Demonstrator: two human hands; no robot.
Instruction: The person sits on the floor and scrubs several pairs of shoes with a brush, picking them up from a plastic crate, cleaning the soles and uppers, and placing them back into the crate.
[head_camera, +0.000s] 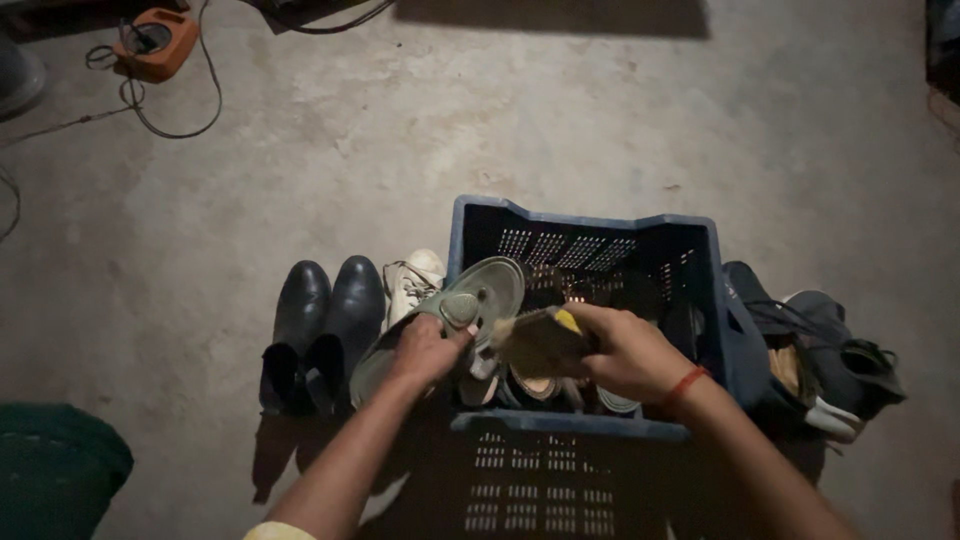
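My left hand (425, 352) grips a grey-green shoe (480, 290) turned sole-up, held over the left rim of a blue plastic crate (580, 425). My right hand (625, 352), with a red thread at the wrist, holds a brush with a yellow edge (538, 336) against the shoe's sole. Both hands hover above the crate, which holds several more shoes in shadow.
A pair of black boots (320, 330) and a white sneaker (412, 280) stand left of the crate. Dark shoes (815, 350) lie to its right. An orange device with cables (155, 42) sits far left on the concrete floor. A dark green object (55, 470) is at bottom left.
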